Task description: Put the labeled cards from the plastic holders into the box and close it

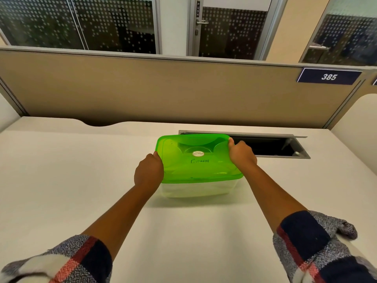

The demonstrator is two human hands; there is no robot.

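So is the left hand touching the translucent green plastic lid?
Touching. The head view shows the left hand gripping the left edge of the translucent green plastic lid, thumb over the rim.

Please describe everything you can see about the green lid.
The green lid is translucent plastic, rectangular with rounded corners and moulded recesses. A round sticker sits near its middle, with a handwritten word below it. It lies level on a clear plastic box that stands on the white desk. The left hand grips its left edge and the right hand its right edge, thumbs on top. Whether it is fully snapped shut cannot be told.
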